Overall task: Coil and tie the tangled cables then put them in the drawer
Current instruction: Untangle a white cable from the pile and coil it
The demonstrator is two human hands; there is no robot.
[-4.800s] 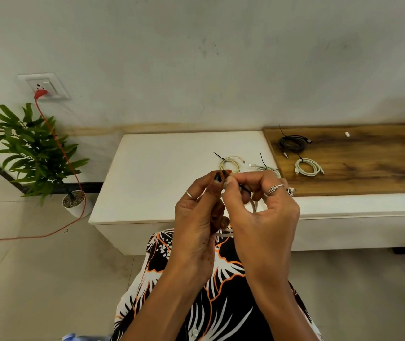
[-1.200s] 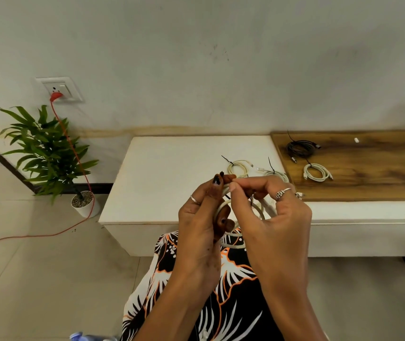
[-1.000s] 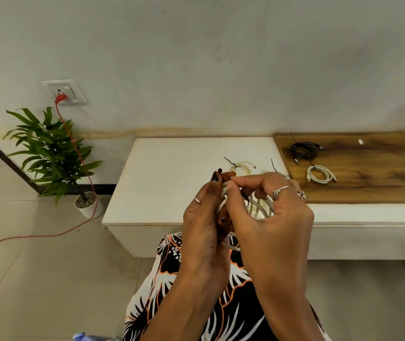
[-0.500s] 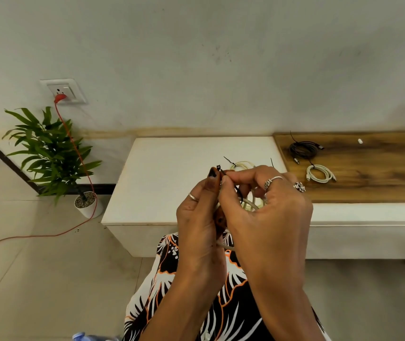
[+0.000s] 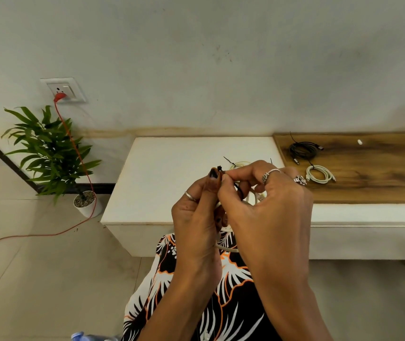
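Observation:
Both my hands are raised in front of the white bench point(image 5: 172, 168). My left hand point(image 5: 196, 217) grips a coiled white cable point(image 5: 226, 247), mostly hidden behind my hands, and pinches a thin black tie point(image 5: 219, 167) at its top. My right hand point(image 5: 265, 207) pinches the same black tie against my left thumb. Behind my fingers a tied cream cable coil point(image 5: 239, 164) lies on the bench. On the wooden top point(image 5: 368, 180) lie a tied black cable coil point(image 5: 303, 150) and a tied white cable coil point(image 5: 319, 174). No drawer shows.
A potted plant point(image 5: 49, 153) stands on the floor at the left. A red cord point(image 5: 78, 153) runs from a wall socket point(image 5: 62, 91) down across the floor. A small white piece point(image 5: 360, 142) lies at the back of the wooden top.
My hands have stayed together at the same spot, working the black tie; the coil's loops, visible a second ago, are now mostly covered by my right hand.

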